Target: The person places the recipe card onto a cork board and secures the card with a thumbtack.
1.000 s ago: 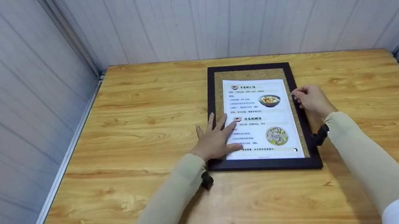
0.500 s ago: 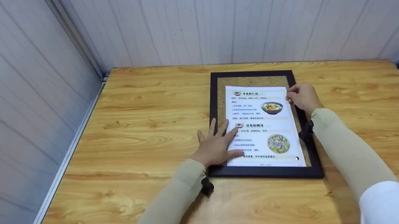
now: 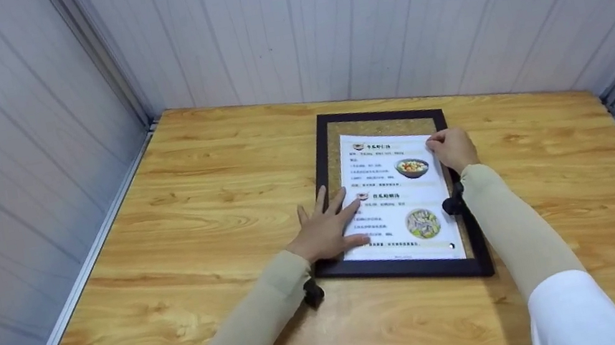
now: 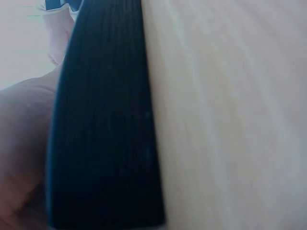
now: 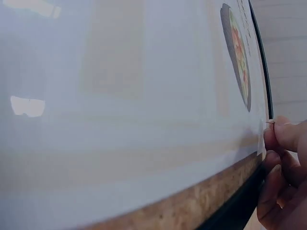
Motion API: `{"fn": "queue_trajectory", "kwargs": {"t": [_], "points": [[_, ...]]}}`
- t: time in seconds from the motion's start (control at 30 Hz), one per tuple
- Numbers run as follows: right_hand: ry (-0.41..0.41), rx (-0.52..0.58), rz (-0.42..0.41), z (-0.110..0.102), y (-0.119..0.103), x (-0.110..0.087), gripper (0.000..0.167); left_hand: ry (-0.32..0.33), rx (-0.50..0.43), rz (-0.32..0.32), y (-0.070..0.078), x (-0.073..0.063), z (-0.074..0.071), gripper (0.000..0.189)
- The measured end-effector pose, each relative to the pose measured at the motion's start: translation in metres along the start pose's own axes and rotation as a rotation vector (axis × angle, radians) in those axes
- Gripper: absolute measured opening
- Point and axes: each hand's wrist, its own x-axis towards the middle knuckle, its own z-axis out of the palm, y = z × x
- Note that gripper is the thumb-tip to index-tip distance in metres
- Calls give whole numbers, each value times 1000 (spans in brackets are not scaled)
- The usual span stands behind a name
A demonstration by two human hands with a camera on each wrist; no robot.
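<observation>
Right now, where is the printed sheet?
In the head view, right of centre, the printed sheet lies on the corkboard inside the dark frame, with the left hand over its left edge and the right hand at its upper right corner.

We get soft, moderate light in the head view, the wall [image 3: 262,22] bluish, a pale sheen on the surface [image 3: 132,292] and a shadow beside the right arm [image 3: 524,235]. Our left wrist view is hazy and blurred, washed out at upper left, the frame [image 4: 105,120] dark. In the right wrist view we see two white glare patches on the blurred sheet [image 5: 115,120].
</observation>
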Motion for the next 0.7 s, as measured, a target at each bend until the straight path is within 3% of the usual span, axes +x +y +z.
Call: {"fn": "queue_trajectory", "kwargs": {"t": [0.37,0.7], "points": [[46,-107,-48,2,-2,-1,29,8,-22,2,-3,0,2,83],[-2,-96,5,-1,-3,-2,30,15,-21,5,-2,1,2,85]]}}
